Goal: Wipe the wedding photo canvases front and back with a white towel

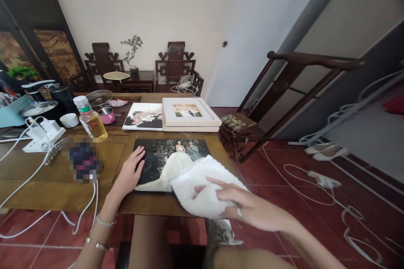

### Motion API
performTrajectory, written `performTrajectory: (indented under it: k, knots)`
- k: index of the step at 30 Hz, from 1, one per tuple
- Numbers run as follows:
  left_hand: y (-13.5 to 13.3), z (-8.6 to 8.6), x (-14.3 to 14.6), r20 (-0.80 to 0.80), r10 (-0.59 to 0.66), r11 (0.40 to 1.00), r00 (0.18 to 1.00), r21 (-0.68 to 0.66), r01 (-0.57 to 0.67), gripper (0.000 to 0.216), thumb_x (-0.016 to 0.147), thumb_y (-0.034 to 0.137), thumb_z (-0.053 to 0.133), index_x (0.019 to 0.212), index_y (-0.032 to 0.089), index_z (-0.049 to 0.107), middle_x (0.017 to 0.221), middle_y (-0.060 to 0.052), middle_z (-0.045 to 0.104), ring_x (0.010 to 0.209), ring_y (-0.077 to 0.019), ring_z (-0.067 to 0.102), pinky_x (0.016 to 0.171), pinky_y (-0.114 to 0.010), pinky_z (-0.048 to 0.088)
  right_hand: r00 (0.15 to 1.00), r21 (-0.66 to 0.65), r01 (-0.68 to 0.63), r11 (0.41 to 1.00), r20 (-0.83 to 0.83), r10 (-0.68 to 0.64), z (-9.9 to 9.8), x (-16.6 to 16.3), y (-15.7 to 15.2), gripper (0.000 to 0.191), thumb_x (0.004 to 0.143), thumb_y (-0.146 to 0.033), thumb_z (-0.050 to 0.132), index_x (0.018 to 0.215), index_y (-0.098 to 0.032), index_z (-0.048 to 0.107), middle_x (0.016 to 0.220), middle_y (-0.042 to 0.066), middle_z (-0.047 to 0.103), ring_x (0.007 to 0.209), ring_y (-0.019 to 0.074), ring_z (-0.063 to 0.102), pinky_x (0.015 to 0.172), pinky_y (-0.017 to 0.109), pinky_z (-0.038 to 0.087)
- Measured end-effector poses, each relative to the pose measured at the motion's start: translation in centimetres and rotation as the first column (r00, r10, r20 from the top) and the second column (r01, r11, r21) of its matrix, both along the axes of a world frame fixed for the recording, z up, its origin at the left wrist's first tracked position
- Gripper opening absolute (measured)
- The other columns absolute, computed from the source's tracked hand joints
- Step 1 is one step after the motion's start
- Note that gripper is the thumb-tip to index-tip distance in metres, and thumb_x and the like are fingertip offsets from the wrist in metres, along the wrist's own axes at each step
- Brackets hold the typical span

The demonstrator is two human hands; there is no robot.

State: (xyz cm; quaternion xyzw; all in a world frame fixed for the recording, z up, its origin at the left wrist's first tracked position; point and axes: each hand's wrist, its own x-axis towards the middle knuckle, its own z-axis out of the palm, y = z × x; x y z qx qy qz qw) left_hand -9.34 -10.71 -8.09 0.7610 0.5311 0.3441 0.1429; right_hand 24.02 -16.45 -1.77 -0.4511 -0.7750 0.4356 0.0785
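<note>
A wedding photo panel lies flat near the front of the wooden table, showing a couple and a long white gown on a dark background. My left hand rests on its left edge, fingers stretched out and holding nothing. Bunched over the panel's lower right corner is a white fluffy towel, which hides that part of the picture and hangs past the table's front edge. My right hand grips the towel from the right, its fingers pressed into the fabric.
Behind the panel lie a photo album and stacked white picture frames. To the left are a blurred-out phone-like object, an oil bottle, a power strip and white cables. A wooden chair stands right.
</note>
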Motion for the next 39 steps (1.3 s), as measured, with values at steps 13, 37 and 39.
performTrajectory:
  k: [13, 37, 39]
  knots:
    - [-0.1, 0.2, -0.1, -0.002, 0.0, 1.0, 1.0, -0.022, 0.0, 0.038, 0.09, 0.028, 0.039, 0.122, 0.016, 0.054, 0.138, -0.01, 0.046, 0.132, -0.0209, 0.035, 0.11, -0.043, 0.027, 0.971, 0.457, 0.234, 0.858, -0.158, -0.181, -2.4, -6.6, 13.1, 0.018, 0.081, -0.03, 0.041, 0.07, -0.02, 0.05, 0.078, 0.002, 0.058, 0.084, 0.0236, 0.055, 0.092, 0.043, 0.036]
    - [0.0, -0.1, -0.1, -0.015, -0.002, 1.0, 1.0, -0.027, 0.002, 0.039, 0.09, 0.027, 0.038, 0.124, 0.013, 0.052, 0.137, -0.012, 0.045, 0.132, -0.0204, 0.034, 0.11, -0.042, 0.027, 0.99, 0.589, 0.139, 0.796, -0.109, -0.092, -2.3, -9.8, 13.2, 0.017, 0.084, -0.022, 0.039, 0.075, -0.018, 0.052, 0.075, 0.004, 0.058, 0.081, 0.0226, 0.054, 0.091, 0.043, 0.034]
    - [0.0, -0.1, -0.1, -0.007, 0.005, 0.999, 1.0, -0.032, -0.006, 0.04, 0.09, 0.028, 0.038, 0.124, 0.012, 0.052, 0.137, -0.013, 0.045, 0.132, -0.0207, 0.035, 0.11, -0.042, 0.027, 0.991, 0.618, 0.13, 0.775, -0.093, -0.091, -2.5, -11.0, 11.5, 0.014, 0.081, -0.018, 0.041, 0.081, -0.018, 0.055, 0.083, 0.007, 0.061, 0.089, 0.0245, 0.053, 0.097, 0.047, 0.027]
